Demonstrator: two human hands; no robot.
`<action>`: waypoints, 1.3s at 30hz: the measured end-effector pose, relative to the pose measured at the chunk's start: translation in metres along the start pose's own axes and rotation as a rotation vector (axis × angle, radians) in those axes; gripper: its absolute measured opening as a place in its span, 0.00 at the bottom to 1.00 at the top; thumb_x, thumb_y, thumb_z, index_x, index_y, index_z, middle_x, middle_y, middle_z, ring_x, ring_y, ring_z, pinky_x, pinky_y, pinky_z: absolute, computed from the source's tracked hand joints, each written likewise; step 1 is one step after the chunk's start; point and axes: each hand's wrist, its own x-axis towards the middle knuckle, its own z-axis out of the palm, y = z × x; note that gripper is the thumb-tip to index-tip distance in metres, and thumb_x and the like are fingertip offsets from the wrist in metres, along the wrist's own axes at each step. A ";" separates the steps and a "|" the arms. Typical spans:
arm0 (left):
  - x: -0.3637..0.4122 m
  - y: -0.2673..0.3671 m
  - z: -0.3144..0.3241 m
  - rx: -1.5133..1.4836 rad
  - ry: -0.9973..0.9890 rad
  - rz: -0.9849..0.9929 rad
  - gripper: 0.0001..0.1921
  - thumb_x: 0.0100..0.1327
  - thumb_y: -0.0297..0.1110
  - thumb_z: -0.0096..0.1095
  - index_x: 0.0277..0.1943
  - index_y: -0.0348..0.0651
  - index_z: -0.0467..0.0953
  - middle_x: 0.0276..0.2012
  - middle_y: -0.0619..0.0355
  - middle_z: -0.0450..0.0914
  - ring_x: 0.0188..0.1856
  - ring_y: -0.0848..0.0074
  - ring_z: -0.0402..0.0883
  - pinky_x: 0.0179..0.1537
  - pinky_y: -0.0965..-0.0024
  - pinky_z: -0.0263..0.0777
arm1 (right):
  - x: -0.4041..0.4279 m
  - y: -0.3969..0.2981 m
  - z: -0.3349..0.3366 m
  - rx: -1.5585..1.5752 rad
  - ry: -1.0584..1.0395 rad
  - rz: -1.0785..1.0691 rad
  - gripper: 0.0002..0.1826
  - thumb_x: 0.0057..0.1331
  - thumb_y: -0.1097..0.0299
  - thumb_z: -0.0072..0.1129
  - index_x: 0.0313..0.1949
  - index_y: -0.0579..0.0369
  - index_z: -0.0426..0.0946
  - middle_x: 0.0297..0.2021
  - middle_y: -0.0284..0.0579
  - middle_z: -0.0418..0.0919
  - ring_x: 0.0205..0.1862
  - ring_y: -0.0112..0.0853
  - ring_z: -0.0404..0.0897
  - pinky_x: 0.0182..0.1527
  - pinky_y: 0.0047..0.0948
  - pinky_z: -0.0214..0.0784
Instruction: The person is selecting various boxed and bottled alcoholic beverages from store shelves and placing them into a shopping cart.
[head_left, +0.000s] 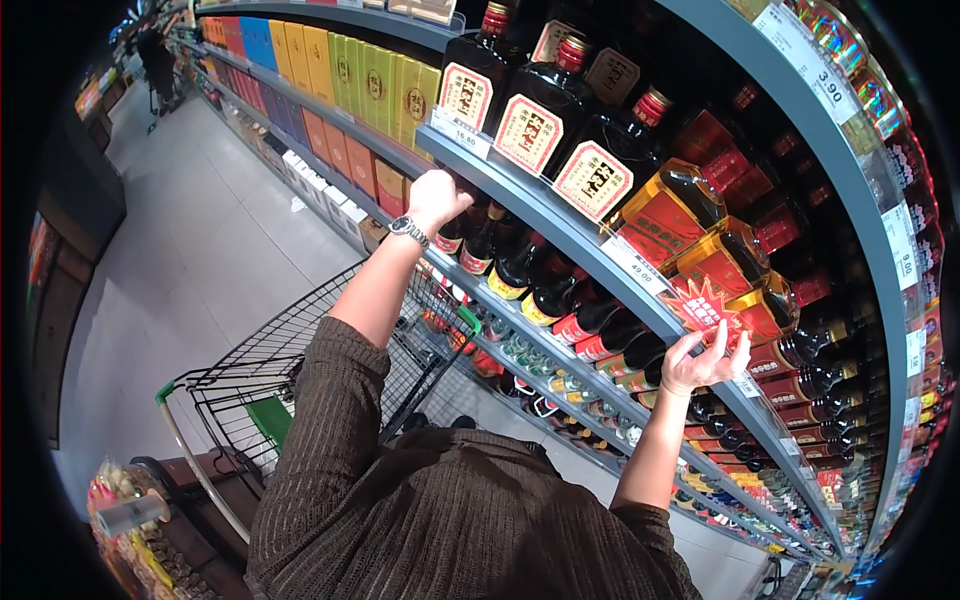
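Note:
My left hand (437, 201), with a metal watch (409, 231) on its wrist, is at the lower side of a grey shelf edge (517, 184); its fingers are partly hidden, so its hold is unclear. Above it stand dark square bottles (529, 135) with cream labels and red caps. My right hand (705, 363) has its fingers spread at the same shelf edge, by a red starburst sign (703, 307). Whether the fingertips touch the sign is unclear. Amber bottles with red labels (664, 217) stand behind the sign.
A wire shopping cart (300, 330) with green corners stands below my left arm. Lower shelves hold dark bottles (517, 277); boxed goods (367, 82) line the shelves further left. A person (156, 64) is far down the tiled aisle (187, 225). Packaged goods (120, 517) are at lower left.

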 end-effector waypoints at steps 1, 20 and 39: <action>-0.001 0.000 -0.004 -0.039 -0.019 0.027 0.20 0.52 0.49 0.69 0.29 0.35 0.84 0.29 0.41 0.84 0.36 0.51 0.86 0.42 0.55 0.80 | 0.001 -0.001 0.000 -0.008 0.009 -0.006 0.20 0.64 0.69 0.60 0.55 0.59 0.80 0.63 0.63 0.69 0.64 0.54 0.67 0.67 0.53 0.57; -0.068 -0.050 -0.020 -0.356 0.286 -0.182 0.18 0.60 0.42 0.71 0.33 0.34 0.75 0.23 0.47 0.80 0.28 0.58 0.83 0.34 0.61 0.76 | 0.003 -0.001 0.002 -0.001 0.069 -0.017 0.18 0.64 0.69 0.59 0.53 0.56 0.80 0.63 0.58 0.72 0.62 0.52 0.70 0.66 0.53 0.58; -0.411 -0.221 -0.047 0.069 0.186 -0.809 0.17 0.62 0.46 0.69 0.34 0.38 0.77 0.25 0.42 0.82 0.29 0.50 0.85 0.32 0.55 0.77 | -0.002 0.004 0.019 -0.072 0.149 -0.128 0.16 0.64 0.66 0.53 0.48 0.54 0.82 0.58 0.55 0.76 0.59 0.48 0.72 0.60 0.48 0.62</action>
